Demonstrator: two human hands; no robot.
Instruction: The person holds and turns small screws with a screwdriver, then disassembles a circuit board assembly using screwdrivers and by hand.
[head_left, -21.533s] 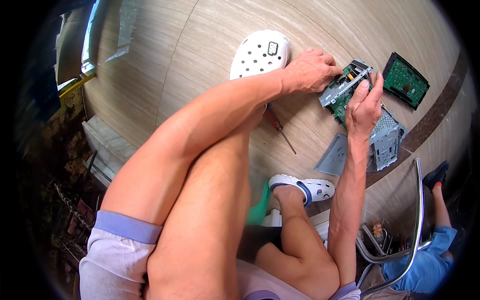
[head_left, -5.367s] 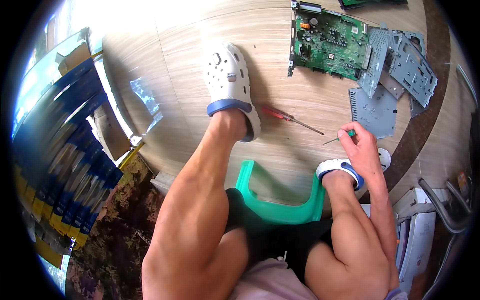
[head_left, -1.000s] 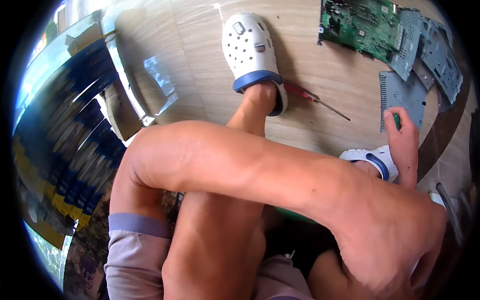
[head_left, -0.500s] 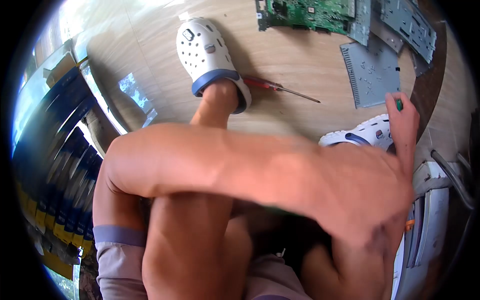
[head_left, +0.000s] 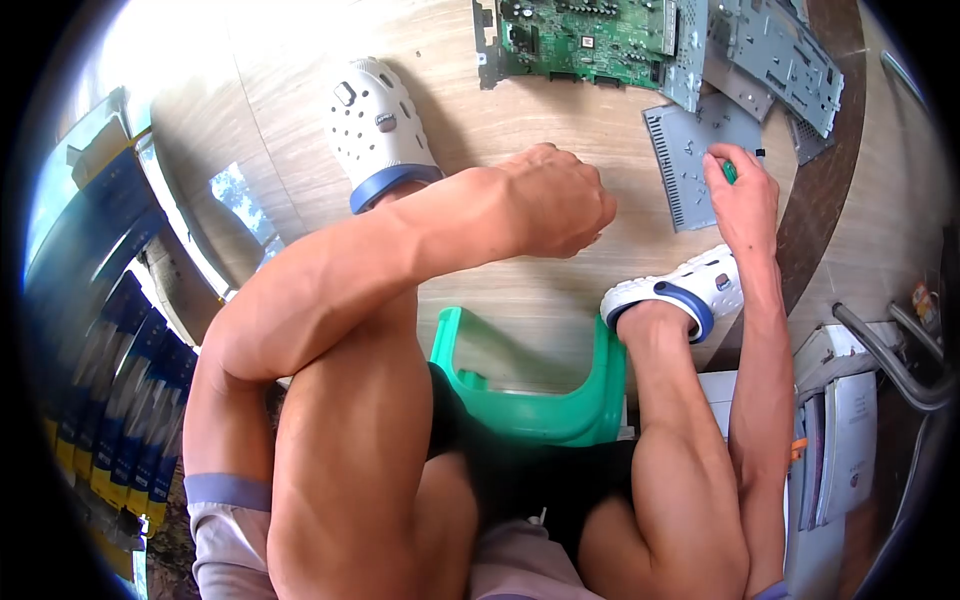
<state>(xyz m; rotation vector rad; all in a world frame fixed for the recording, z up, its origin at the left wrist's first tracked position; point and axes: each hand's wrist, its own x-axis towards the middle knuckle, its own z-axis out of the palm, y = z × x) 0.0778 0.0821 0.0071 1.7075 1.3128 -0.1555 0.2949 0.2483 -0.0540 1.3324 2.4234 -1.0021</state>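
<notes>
My left hand point(head_left: 560, 200) is over the floor between the two shoes, its fingers curled in and turned away. Whatever lies inside or under it is hidden. My right hand point(head_left: 743, 195) is closed around a small green object point(head_left: 729, 172), of which only a bit shows between thumb and fingers. This hand sits at the right side of a grey slotted metal plate point(head_left: 675, 165), with small screw-like bits scattered on it. Past the plate lies a green circuit board point(head_left: 590, 40) in a metal frame.
Grey metal panels point(head_left: 780, 65) are stacked at the upper right. White clogs point(head_left: 380, 125) are on my feet. A green plastic stool point(head_left: 540, 410) is beneath me. Boxes and booklets point(head_left: 845, 445) stand at right beside a metal tube point(head_left: 890, 360). Blue-and-yellow packages point(head_left: 115, 440) line the left.
My left hand has swung from near my right forearm out over the floor. The red screwdriver seen there before is now out of sight. My right hand still grips the green object.
</notes>
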